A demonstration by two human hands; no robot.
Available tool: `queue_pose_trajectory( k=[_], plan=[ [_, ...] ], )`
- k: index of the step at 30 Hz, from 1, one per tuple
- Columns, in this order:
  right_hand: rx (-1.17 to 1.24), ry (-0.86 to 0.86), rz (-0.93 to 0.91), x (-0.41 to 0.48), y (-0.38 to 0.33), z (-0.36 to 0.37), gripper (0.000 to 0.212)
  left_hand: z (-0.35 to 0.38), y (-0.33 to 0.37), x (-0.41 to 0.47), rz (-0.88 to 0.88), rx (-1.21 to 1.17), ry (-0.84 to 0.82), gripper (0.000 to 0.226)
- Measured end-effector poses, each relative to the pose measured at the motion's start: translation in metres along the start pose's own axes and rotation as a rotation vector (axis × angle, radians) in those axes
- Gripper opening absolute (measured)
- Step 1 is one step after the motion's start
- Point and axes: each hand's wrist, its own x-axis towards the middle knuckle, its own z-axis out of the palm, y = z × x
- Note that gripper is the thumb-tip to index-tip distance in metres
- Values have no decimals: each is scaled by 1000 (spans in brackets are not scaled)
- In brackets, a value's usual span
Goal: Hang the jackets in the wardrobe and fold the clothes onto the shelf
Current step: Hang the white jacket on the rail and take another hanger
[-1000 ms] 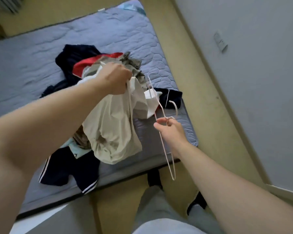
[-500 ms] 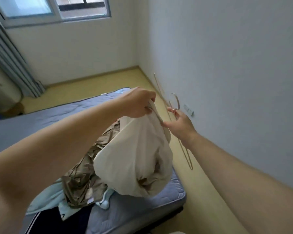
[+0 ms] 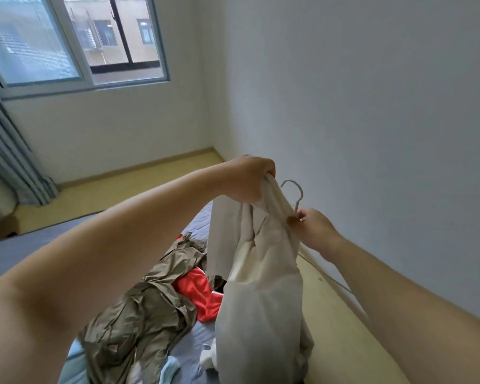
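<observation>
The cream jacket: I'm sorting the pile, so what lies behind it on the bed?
Behind the cream jacket lie an olive garment and a red one on the mattress. Whatever else it covers is hidden.

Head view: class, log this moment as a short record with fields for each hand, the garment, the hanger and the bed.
left hand: grips the top of the cream jacket
right hand: pinches the wire hanger below its hook
cream jacket: hanging, lifted above the bed
wire hanger: hook up, partly hidden by the jacket
bed: holds an olive garment and a red garment
</observation>
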Motion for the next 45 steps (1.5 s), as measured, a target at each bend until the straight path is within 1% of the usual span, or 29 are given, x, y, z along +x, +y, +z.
queue_pose_trajectory(
  k=[3, 5, 7, 9, 10, 13, 14, 16, 17, 19, 20, 22, 23, 26, 27, 28, 30, 31, 32, 33, 35, 38, 39, 41, 43, 45],
  plan=[
    [24, 207, 9, 2, 1, -9, 15, 3, -13, 7, -38, 14, 94, 45],
    [67, 324, -29, 4, -1, -16, 13, 7, -26, 9, -61, 46, 152, 42],
    [57, 415, -92, 5, -8, -23, 8, 18, -39, 10, -122, 77, 193, 32],
    [14, 469, -165, 7, -18, -31, 5, 36, -48, 9, -254, 41, 239, 14],
    [-3, 485, -200, 7, -23, -35, 5, 46, -51, 7, -325, -9, 253, 7],
    [-56, 520, -265, 8, -35, -48, 6, 75, -60, 1, -471, -227, 269, 29],
    [-75, 519, -276, 8, -37, -52, 6, 85, -63, -1, -489, -288, 251, 30],
    [-116, 496, -284, 8, -37, -57, 5, 102, -65, -4, -513, -416, 204, 20],
    [-137, 489, -282, 8, -36, -57, 6, 108, -65, -6, -527, -519, 187, 14],
    [-167, 485, -277, 8, -32, -57, 7, 118, -66, -11, -557, -733, 166, 11],
    [-178, 486, -272, 8, -29, -57, 7, 122, -66, -13, -554, -801, 154, 11],
    [-190, 492, -248, 9, -21, -60, 8, 125, -64, -16, -480, -879, 133, 11],
    [-193, 495, -228, 9, -17, -63, 8, 124, -60, -17, -445, -907, 144, 13],
    [-202, 497, -171, 8, -3, -71, 10, 106, -48, -15, -349, -1077, 229, 6],
    [-198, 498, -147, 7, 1, -74, 12, 97, -46, -14, -284, -1120, 215, 12],
    [-192, 497, -121, 6, 5, -76, 15, 86, -44, -13, -221, -1096, 164, 21],
    [-175, 484, -80, 4, 12, -79, 15, 65, -37, -9, -152, -861, 64, 26],
    [-161, 475, -65, 3, 14, -80, 15, 57, -32, -6, -165, -709, 73, 29],
    [-143, 463, -54, 2, 16, -81, 15, 52, -26, -1, -199, -582, 118, 36],
    [-121, 450, -45, 0, 17, -80, 17, 47, -19, 2, -239, -523, 155, 43],
    [-71, 418, -26, -3, 20, -77, 19, 39, -5, 7, -330, -508, 150, 46],
    [-8, 355, -5, -6, 25, -67, 18, 33, 3, 9, -459, -524, 36, 59],
    [0, 344, -1, -7, 27, -63, 17, 33, 0, 10, -484, -538, 14, 55],
    [18, 347, 3, -9, 28, -53, 20, 38, -6, 10, -526, -600, -3, 38],
    [38, 362, 8, -12, 26, -42, 36, 45, -14, 8, -556, -654, -19, 24],
    [52, 392, 18, -14, 24, -31, 46, 57, -23, 4, -601, -660, -31, 21]
  ],
)
